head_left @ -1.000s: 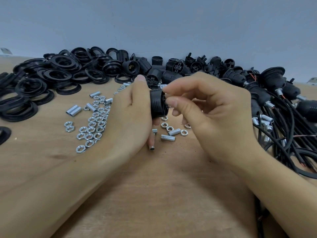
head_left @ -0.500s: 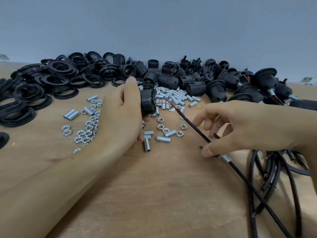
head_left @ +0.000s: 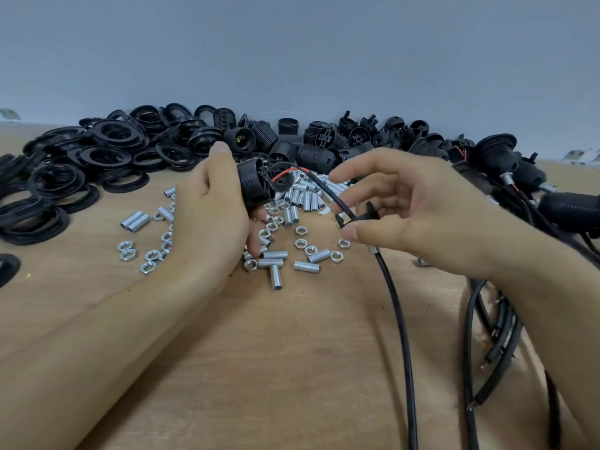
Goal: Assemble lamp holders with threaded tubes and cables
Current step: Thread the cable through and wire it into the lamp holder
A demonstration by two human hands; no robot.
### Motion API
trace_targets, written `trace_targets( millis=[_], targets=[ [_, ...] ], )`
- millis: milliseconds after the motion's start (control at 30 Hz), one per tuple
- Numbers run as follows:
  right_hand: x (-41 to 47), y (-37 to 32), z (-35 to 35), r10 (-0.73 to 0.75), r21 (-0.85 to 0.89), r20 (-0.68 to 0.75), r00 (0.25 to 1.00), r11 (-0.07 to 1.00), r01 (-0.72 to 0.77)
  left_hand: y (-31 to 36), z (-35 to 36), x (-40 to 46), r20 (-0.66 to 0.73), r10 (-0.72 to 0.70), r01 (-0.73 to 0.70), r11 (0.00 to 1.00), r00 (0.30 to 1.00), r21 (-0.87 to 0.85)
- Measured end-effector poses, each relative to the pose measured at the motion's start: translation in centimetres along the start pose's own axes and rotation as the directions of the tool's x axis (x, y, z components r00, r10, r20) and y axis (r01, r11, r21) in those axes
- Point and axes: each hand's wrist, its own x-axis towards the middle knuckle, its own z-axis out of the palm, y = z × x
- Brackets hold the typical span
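My left hand (head_left: 211,219) grips a black ribbed lamp holder body (head_left: 255,185) above the table, its open end facing right. A black cable (head_left: 394,306) with a red wire at its tip runs from that body down to the front edge. My right hand (head_left: 409,209) pinches a black cap piece (head_left: 357,218) threaded on this cable, thumb and forefinger closed on it. A short threaded metal tube (head_left: 372,249) sits on the cable just below the thumb.
Loose threaded tubes (head_left: 305,198) and hex nuts (head_left: 305,243) lie scattered on the wooden table (head_left: 292,368). Black rings (head_left: 94,157) pile at the back left, lamp holder bodies (head_left: 324,147) along the back. Finished holders (head_left: 500,157) and cables (head_left: 493,332) crowd the right.
My right hand left the holder body, went down to the cable near the table, then rose with the cap piece toward the body. The left hand kept holding the body.
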Motion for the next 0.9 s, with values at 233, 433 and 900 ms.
trace_targets(
  millis=[233, 433, 900],
  targets=[
    [0.4, 0.3, 0.5, -0.01, 0.423, -0.088, 0.996, 0.905, 0.046, 0.4, -0.3, 0.2, -0.032, 0.018, -0.019, 0.999, 0.999, -0.034],
    [1.2, 0.9, 0.4, 0.168, 0.65, -0.303, 0.938, 0.757, 0.075, 0.6, -0.3, 0.0, -0.013, 0.048, -0.048, 0.999, 0.999, 0.018],
    [-0.1, -0.4, -1.0, 0.022, 0.307, -0.143, 0.99, 0.951, 0.023, 1.0, -0.1, -0.5, 0.066, 0.221, -0.224, 0.974, 0.973, 0.043]
  ],
)
